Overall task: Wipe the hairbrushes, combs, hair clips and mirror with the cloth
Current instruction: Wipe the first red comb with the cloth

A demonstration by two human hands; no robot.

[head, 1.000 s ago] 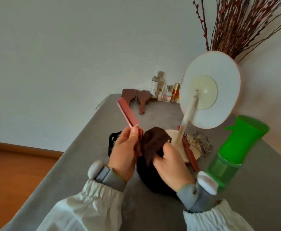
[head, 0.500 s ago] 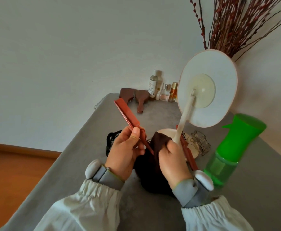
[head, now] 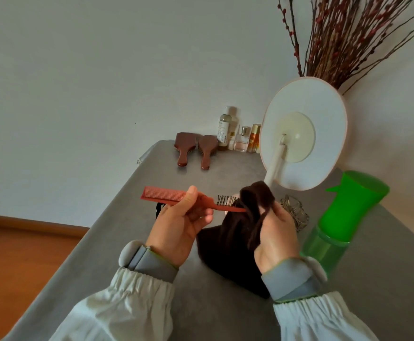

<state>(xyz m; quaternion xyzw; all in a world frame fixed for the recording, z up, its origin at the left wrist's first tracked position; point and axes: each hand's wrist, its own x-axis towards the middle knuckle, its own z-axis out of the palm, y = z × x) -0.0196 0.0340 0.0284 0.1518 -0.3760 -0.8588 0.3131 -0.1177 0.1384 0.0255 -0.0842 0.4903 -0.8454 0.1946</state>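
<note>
Sideways, red comb [head: 166, 196] teeth leftward, pinched by left hand [head: 180, 223], right hand [head: 276, 232] gripping cloth [head: 235, 242]

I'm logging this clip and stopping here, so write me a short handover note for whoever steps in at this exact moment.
Left hand pinches the red comb near its middle, teeth end pointing left, held level above the table.
Right hand grips the dark brown cloth, bunched around the comb's tail end.
Two wooden hairbrushes lie at the far edge by the bottles. The mirror stands with its back to the camera; a wire clip lies by its base.
Done: cannot tell.
Left: finish the comb; the rest cannot be confirmed as wiped.
</note>
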